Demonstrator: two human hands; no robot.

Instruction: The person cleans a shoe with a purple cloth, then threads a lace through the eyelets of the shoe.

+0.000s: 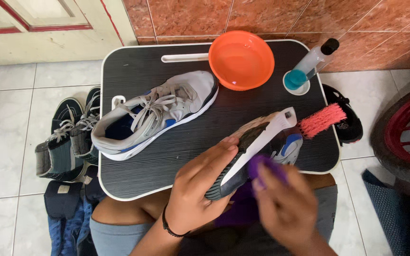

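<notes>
- White floor tiles and a reddish wall surround a dark tabletop (134, 71).
- One grey shoe (155, 114) lies on it beside an orange bowl (241, 59) and a bottle (312, 64).
- A second shoe (243, 156) is gripped sole-up by the left hand (200, 189).
- A purple cloth (266, 168) is pinched by the blurred right hand (285, 206) against the sole.
- A pink brush (321, 119) lies just beyond.

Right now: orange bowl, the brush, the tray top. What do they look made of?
Orange bowl: likely plastic, glossy, even colour, thin rim, clear liquid inside. Brush: white handle looks like moulded plastic with a hanging hole; pink bristles look synthetic. Tray top: dark, matte, fine wood-grain lines, white edge band; probably laminate board, though it could be printed plastic.
</notes>
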